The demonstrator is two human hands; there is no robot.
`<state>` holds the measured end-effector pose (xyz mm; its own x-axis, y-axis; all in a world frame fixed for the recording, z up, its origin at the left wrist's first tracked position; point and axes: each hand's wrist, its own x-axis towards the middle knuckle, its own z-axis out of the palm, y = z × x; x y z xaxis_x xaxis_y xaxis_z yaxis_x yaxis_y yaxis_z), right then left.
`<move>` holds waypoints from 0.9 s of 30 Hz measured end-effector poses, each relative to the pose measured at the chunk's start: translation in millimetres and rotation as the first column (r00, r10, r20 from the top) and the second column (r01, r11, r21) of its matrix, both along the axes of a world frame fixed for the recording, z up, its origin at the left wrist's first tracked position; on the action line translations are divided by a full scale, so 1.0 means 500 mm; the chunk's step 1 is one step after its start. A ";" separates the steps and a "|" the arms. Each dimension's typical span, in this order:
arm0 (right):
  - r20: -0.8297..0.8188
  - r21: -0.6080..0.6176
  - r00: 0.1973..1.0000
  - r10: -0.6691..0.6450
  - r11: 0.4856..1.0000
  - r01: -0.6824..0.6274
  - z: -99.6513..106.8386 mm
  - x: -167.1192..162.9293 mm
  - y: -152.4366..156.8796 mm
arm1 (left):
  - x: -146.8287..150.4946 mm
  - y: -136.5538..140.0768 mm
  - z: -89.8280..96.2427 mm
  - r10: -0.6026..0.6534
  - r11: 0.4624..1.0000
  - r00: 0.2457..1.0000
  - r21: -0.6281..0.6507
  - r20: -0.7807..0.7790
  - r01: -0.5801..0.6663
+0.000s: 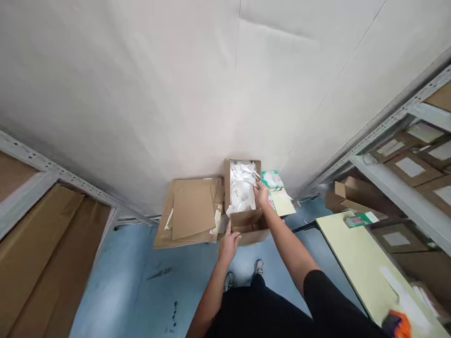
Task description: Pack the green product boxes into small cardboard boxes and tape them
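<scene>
A small open cardboard box (254, 238) stands in front of me, and its visible inside is bare brown cardboard. My left hand (229, 245) grips it at the left near corner, index finger stretched along the wall. Just behind it, against the wall, is a taller cardboard box (227, 188) filled with crumpled white paper (243, 185). My right hand (261, 196) reaches over the right rim of that back box, its fingers closed on the edge of the paper. The fingertips are partly hidden there.
Flattened cardboard sheets (193, 209) lie to the left. Green-and-white packets (272, 179) and a pale yellow sheet (283, 202) are at the right. A pale yellow table (359, 253) and a shelf with boxes (410, 169) stand further right; large cartons (52, 244) fill the left rack.
</scene>
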<state>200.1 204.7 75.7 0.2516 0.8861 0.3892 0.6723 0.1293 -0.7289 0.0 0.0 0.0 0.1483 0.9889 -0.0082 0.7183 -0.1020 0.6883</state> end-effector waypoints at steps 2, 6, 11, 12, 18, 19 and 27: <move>0.001 0.055 1.000 0.028 0.998 -0.028 0.008 0.019 -0.032 | 0.004 0.000 0.003 -0.004 1.000 1.000 0.006 -0.007 0.004; 0.017 0.114 0.995 0.100 0.988 -0.101 0.020 0.061 -0.121 | 0.012 -0.001 0.006 -0.006 0.999 1.000 0.034 -0.004 0.006; 0.023 -0.048 0.976 0.218 0.975 -0.217 -0.006 0.108 -0.250 | 0.036 -0.001 0.019 -0.048 0.995 0.999 0.091 0.009 0.047; 0.025 -0.127 0.964 0.264 0.958 -0.259 -0.017 0.117 -0.272 | 0.045 -0.001 0.023 -0.060 0.993 0.998 0.104 0.009 0.058; 0.009 -0.441 0.930 0.367 0.837 -0.325 -0.046 0.217 -0.390 | 0.151 0.002 0.043 -0.155 0.977 0.988 0.146 -0.011 0.154; 0.011 -0.443 0.942 0.335 0.846 -0.296 -0.043 0.245 -0.410 | 0.178 0.001 0.044 -0.179 0.973 0.984 0.147 -0.018 0.180; 0.047 -0.339 0.998 -0.045 0.939 0.059 -0.011 0.543 -0.603 | 0.453 -0.030 0.047 -0.429 0.890 0.903 0.179 0.016 0.420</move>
